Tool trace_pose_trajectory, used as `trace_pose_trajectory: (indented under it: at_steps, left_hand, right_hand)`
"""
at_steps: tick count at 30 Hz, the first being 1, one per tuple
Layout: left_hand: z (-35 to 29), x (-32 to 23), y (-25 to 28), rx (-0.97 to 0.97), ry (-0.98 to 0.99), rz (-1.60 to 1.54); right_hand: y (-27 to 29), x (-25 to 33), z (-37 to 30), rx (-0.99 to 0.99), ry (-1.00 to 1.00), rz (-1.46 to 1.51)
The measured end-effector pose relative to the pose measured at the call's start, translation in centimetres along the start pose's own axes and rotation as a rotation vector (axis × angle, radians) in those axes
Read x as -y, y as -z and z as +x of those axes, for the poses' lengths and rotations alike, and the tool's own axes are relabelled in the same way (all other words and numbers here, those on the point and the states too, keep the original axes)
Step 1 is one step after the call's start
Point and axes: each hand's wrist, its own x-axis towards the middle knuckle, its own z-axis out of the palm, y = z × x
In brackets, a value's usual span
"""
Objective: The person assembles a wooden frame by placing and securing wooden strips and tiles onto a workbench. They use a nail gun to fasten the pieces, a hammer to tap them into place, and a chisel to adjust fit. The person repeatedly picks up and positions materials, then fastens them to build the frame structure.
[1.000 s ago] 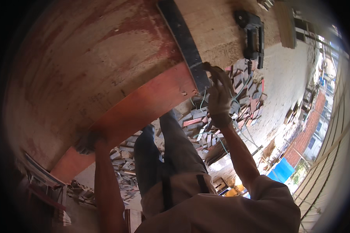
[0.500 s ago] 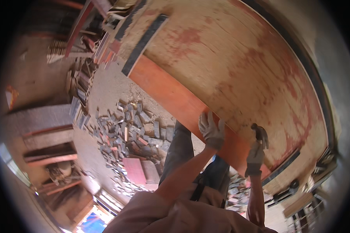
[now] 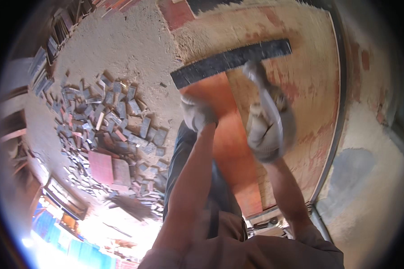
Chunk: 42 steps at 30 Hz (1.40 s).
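My gloved left hand [image 3: 198, 114] is at the left edge of an orange board [image 3: 220, 134], closed over that edge just short of a dark strip; blur softens its fingers. In my gloved right hand [image 3: 267, 134] I grip a hammer [image 3: 255, 71], smeared by motion, its head raised toward the dark strip [image 3: 229, 60]. The strip lies crosswise over the far end of the orange board and onto a large wooden panel [image 3: 307, 107] stained red. Both forearms reach up from the lower edge.
Left of my legs, a heap of small dark offcuts [image 3: 121, 112] covers the floor, with a reddish board piece [image 3: 101, 167] among them. A dark rail [image 3: 339, 98] borders the panel on the right, beside a patched wall [image 3: 363, 179]. Stacked timber [image 3: 40, 74] stands at the far left.
The view has swung round, bringing the dark strip close to my hands. My left hand has gone from flat on the orange board to its edge near the strip. The hammer stays in my right hand.
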Motion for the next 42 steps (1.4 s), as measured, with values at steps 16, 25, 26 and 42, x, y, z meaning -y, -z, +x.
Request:
trace_pose_trajectory:
  at_steps: [16, 25, 26, 42]
  left_hand:
    - [-1.5, -4.4, 3.6, 0.164, 0.09, 0.101]
    - [-1.9, -4.9, 4.0, 0.145, 0.102, 0.043]
    - [-1.8, -4.8, 3.9, 0.144, 0.093, 0.039]
    - [-1.7, -4.5, 3.3, 0.183, 0.075, 0.042]
  right_hand:
    - [-2.0, 0.6, 5.0, 0.067, 0.188, -0.118]
    - [-2.4, 0.6, 6.6, 0.113, 0.081, -0.051]
    - [-2.6, 0.6, 6.3, 0.113, 0.064, 0.056]
    - [-3.4, 0.8, 7.3, 0.286, 0.143, -0.281]
